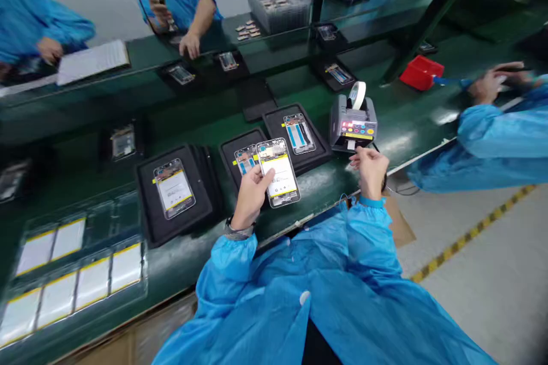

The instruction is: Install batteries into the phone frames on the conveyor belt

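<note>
My left hand (252, 194) grips an open phone frame (279, 173) with a white, yellow-edged battery in it, the thumb over its left side. My right hand (370, 169) is closed just in front of the grey tape dispenser (353, 123), fingertips pinched; what they hold is too small to make out. A short piece of tape (351, 144) sticks out of the dispenser. Behind the held phone, black trays carry a phone frame (299, 134) and another frame (245, 159) partly covered by it. On a tray stack at the left lies a phone with a battery (174, 189).
Clear plastic trays (145, 279) with several batteries (93, 283) stand at the left. Across the bench, people in blue coats work near phone frames and a stack of clear trays (278, 11). A red container (420, 73) and a co-worker's sleeve (500, 142) are at the right.
</note>
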{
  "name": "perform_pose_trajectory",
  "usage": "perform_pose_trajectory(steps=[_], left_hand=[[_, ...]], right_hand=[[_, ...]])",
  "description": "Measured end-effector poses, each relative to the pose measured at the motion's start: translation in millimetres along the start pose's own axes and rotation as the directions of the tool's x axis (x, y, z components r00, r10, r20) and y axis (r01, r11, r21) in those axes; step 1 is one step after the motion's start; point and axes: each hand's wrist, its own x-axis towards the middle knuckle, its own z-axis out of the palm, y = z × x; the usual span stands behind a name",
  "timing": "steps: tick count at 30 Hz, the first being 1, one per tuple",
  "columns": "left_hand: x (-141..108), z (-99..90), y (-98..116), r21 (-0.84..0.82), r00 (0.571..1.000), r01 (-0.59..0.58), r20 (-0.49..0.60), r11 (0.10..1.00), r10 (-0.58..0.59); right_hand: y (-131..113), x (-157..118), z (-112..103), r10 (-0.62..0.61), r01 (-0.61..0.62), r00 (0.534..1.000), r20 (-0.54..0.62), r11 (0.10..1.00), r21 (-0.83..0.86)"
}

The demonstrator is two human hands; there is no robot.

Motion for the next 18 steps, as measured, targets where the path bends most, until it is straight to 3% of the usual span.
perform_pose_trajectory(steps=[6,12,15,18], left_hand=[[-2.8,-2.0,-1.2,0.027,1.0,-0.007,0.026,1.0,0.006],[-2.7,-6.8,-0.6,-0.004,1.0,-0.027,-0.002,1.0,0.027],[-0.2,-7.2,2.6,-0.011,0.998,-0.06,-0.014,0.998,0.06],[2.7,-4.0,6.3,-0.002,0.993,-0.119,-0.03,0.993,0.118]], right_hand=[[-5.6,1.6,11.0,0.029,-0.029,0.999,0.028,1.0,0.012],[-8.9,-3.5,3.2,0.003,-0.003,1.0,0.016,1.0,0.003],[-13.9,-30.0,1.0,-0.053,0.045,0.99,0.129,0.997,0.064],[-21.7,-77.3,8.7,-0.094,0.073,0.918,0.386,0.995,0.069]])
